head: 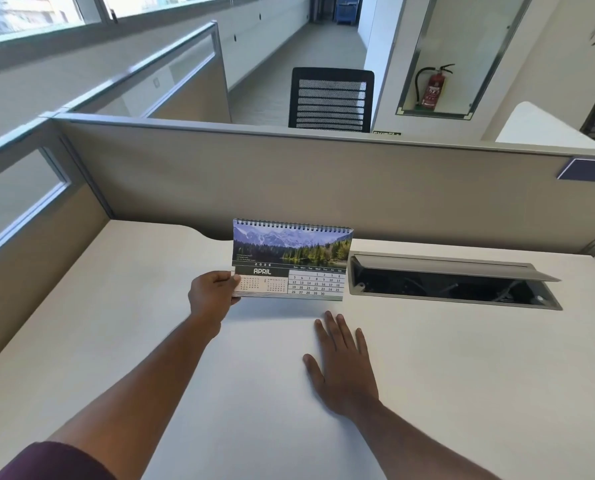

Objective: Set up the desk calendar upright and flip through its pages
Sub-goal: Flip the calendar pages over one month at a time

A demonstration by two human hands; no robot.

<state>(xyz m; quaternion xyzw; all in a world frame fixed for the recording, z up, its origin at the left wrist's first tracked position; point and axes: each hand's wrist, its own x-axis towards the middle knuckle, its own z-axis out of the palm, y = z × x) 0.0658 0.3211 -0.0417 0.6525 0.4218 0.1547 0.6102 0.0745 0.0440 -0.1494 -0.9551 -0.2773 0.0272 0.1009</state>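
The desk calendar [296, 258] stands upright on the white desk [116, 323], spiral binding on top, showing a mountain-lake photo and the April page. My left hand [211, 296] grips its lower left corner, thumb on the front of the pages. My right hand [343, 362] lies flat on the desk in front of the calendar's right end, palm down, fingers spread, a little apart from the calendar.
An open cable hatch [452, 280] with a raised lid sits in the desk just right of the calendar. Beige cubicle partitions [289, 181] close off the back and left. A black mesh chair [330, 98] and a fire extinguisher [433, 88] are beyond the partition.
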